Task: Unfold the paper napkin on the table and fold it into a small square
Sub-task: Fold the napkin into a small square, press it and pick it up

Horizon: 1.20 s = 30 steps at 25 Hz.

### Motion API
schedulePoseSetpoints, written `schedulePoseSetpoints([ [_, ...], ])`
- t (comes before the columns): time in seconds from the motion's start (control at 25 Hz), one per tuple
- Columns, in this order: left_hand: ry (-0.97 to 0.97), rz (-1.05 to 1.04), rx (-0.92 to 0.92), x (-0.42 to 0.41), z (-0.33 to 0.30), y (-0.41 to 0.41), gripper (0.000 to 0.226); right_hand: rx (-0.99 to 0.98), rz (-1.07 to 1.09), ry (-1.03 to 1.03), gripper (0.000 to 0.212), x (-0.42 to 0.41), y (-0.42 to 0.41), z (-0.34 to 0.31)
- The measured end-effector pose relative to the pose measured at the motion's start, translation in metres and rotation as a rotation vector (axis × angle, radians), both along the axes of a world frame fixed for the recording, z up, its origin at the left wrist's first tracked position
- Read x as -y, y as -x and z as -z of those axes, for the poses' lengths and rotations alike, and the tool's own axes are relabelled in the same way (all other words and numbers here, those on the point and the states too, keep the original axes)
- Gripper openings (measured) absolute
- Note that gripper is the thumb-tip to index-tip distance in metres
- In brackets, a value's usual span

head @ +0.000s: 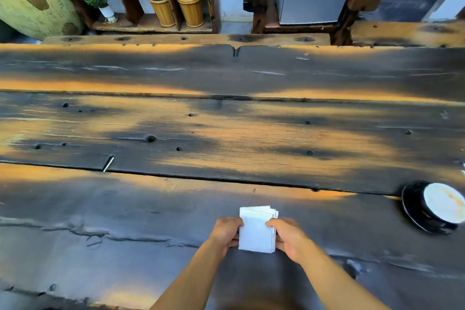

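A white paper napkin (256,229), folded into a small thick rectangle with layered edges showing at its top right, is held just above the dark wooden table (176,133) near its front edge. My left hand (226,231) grips the napkin's left side, thumb on top. My right hand (286,234) grips its right side, thumb over the upper right edge. Both forearms reach in from the bottom of the view.
A black saucer with a white cup (432,209) stands at the right edge of the table. A small pale stick (108,163) lies in a plank seam at the left. Behind the table stand wooden benches, shelves with woven bins, and a small grey fridge.
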State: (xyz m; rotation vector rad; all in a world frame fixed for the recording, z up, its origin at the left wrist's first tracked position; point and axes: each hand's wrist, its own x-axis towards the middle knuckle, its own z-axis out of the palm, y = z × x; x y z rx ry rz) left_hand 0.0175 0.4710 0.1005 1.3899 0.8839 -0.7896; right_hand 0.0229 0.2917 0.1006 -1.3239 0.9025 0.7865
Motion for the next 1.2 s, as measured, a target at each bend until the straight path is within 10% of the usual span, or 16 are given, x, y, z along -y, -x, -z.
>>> schedulePoseSetpoints([
  [1.2,-0.102,-0.043,0.078,0.355,-0.031,0.073,0.02,0.085,-0.127,-0.011,0.024,0.366,0.063,0.007],
])
